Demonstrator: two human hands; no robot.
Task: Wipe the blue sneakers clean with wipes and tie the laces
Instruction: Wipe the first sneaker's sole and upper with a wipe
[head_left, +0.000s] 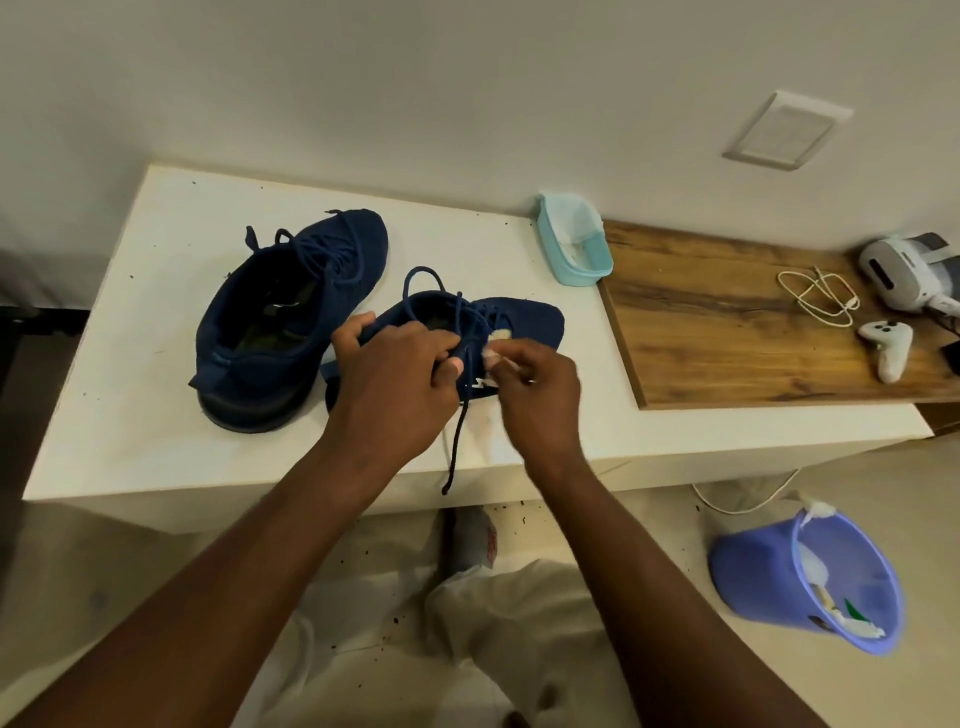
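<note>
Two blue sneakers lie on a white table (130, 405). The left sneaker (291, 306) rests by itself, heel toward me, its laces loose. The right sneaker (524, 317) points right, tipped on its side. My left hand (395, 374) grips this shoe at its collar, fingers curled over the opening. My right hand (535, 384) pinches a small white wipe (498, 345) against the shoe's side near the white logo. One dark lace (457, 447) hangs down over the table's front edge; another loops above the collar.
A light blue wipes box (571, 244) stands at the table's back. A wooden board (727, 322) to the right carries a white cable, a white controller (885, 348) and a headset (909, 270). A purple bin (810, 577) with used wipes sits on the floor.
</note>
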